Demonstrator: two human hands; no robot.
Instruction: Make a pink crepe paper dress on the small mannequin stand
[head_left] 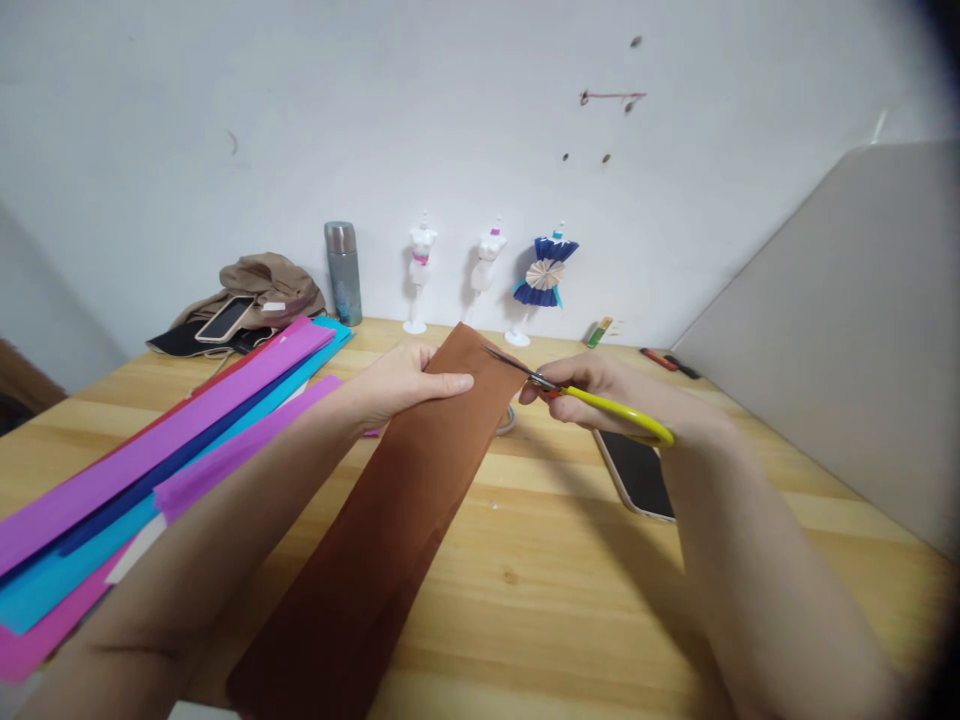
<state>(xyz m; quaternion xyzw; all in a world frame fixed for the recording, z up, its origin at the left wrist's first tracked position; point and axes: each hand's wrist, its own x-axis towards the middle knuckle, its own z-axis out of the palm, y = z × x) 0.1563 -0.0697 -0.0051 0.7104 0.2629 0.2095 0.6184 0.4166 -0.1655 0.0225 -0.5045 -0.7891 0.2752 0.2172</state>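
brown paper strip [390, 520] meets scissors [592, 398] over tabletop [540, 560]
strip runs from near edge up to left hand [401, 385], which pinches its far end; right hand [600, 390] grips yellow-handled scissors, blades at the strip's top right edge; phone [637, 472] just beyond.

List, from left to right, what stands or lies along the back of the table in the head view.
Beige cloth, grey flask, white mannequin, second white mannequin, mannequin in blue dress, small green object, small red tool.
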